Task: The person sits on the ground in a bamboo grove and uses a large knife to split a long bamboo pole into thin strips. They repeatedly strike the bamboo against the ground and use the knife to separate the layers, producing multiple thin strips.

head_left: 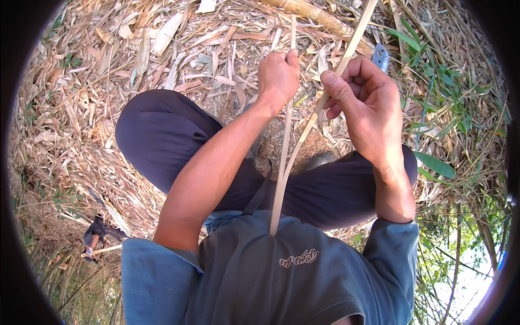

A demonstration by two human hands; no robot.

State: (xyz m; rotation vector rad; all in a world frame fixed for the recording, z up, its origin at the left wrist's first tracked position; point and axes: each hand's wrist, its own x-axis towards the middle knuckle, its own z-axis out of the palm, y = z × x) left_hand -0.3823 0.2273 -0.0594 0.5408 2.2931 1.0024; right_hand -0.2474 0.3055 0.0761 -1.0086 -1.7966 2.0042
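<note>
A pale bamboo strip (279, 203) rises from in front of my chest and divides into two thinner lengths. My left hand (278, 78) is closed in a fist around the left length (287, 127), whose end sticks out past the thumb. The right length (307, 130) bends away to the right, pinched between the thumb and fingers of my right hand (368, 100). It runs on beyond that hand to the top edge of the view. The lower end of the strip lies against my dark shirt.
Dry shavings and leaves (81, 124) cover the ground around my bent legs (162, 135). A thick bamboo pole (319, 17) lies ahead. Beyond my right hand is a bluish flat piece with holes (381, 57). Green plants (455, 108) grow at right. Another person (96, 235) shows small at lower left.
</note>
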